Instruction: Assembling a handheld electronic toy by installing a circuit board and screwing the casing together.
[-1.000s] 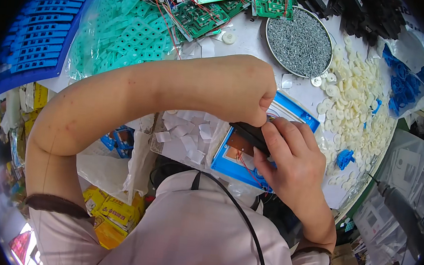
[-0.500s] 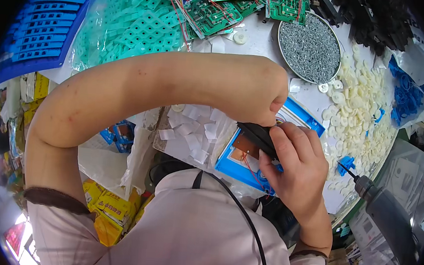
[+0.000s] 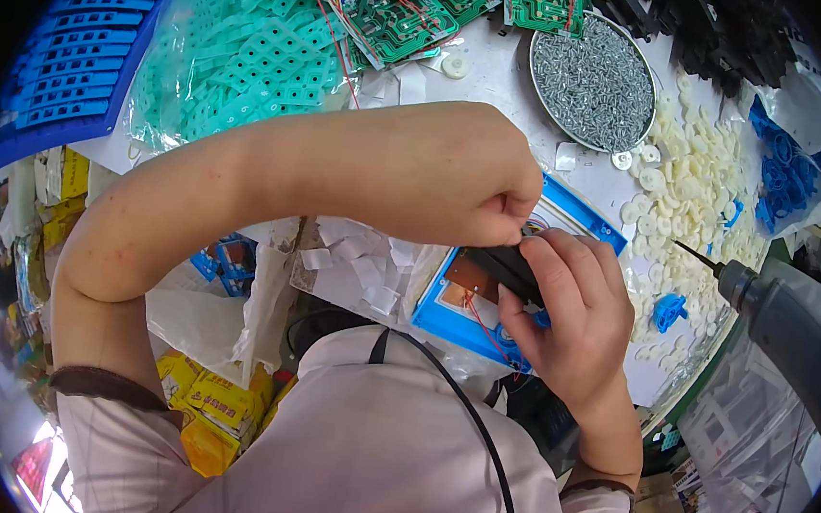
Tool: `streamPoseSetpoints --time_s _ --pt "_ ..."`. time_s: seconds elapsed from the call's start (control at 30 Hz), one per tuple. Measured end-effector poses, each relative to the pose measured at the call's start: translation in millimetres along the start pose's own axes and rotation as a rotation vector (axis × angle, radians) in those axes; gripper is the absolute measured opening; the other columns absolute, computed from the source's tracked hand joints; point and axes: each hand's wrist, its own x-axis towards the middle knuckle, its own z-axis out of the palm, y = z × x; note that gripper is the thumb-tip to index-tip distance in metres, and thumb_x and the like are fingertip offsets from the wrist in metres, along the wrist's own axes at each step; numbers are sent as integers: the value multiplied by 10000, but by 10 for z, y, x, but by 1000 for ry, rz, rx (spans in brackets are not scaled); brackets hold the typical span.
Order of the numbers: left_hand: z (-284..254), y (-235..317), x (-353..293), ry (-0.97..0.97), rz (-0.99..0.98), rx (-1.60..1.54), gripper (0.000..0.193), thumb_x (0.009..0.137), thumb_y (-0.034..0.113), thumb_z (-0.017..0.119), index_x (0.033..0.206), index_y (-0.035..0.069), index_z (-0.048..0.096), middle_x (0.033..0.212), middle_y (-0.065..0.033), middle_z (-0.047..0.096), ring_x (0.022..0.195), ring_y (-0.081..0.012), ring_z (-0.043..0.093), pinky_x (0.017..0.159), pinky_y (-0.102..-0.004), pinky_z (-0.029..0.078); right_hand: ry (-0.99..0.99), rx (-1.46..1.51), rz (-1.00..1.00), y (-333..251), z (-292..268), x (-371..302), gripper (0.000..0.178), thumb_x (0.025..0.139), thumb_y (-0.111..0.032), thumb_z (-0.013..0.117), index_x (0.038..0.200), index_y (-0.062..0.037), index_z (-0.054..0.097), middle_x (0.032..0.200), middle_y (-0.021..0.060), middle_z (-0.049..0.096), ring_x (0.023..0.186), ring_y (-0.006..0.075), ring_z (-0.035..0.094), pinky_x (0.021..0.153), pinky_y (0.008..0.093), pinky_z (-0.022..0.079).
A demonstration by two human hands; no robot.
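2 bare hands meet over a flat blue plastic housing (image 3: 567,232) with a brown circuit board inside, lying on the white counter (image 3: 502,76) just before the person's chest. Left hand (image 3: 479,180) has its grip pinched together on something too small to tell, while right hand (image 3: 579,318) is clamped around a slim black tool (image 3: 504,267). Round metal tray of silver screws (image 3: 594,70) sits beyond, near scattered white plastic discs (image 3: 686,187).
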Motion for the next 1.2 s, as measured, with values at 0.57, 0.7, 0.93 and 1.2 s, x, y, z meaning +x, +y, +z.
streamPoseSetpoints --time_s 0.57,0.7,0.93,1.2 --pt "19 41 14 73 42 87 97 820 89 697 819 -3 668 734 -136 632 653 -292 604 607 -389 476 77 100 32 50 30 -49 545 679 -36 822 1164 2 577 1033 160 659 843 337 625 704 395 527" --pt "15 68 57 29 80 223 112 812 98 694 788 8 632 753 -152 616 746 -365 615 669 -443 490 65 101 50 50 31 -58 566 680 -53 812 1194 -8 579 1056 147 664 880 332 631 719 396 537" --pt "-22 184 101 7 134 405 154 808 116 697 758 6 602 740 -162 597 752 -380 617 678 -459 498 53 98 22 86 40 -57 554 681 -62 811 1184 -5 586 1054 149 655 896 336 621 723 403 537" --pt "-42 354 10 -80 190 391 226 742 161 746 713 -14 606 709 -165 600 726 -350 636 674 -428 512 -18 23 7 26 -42 -1 454 689 -93 808 1116 -40 664 1063 127 646 921 314 616 735 388 545"
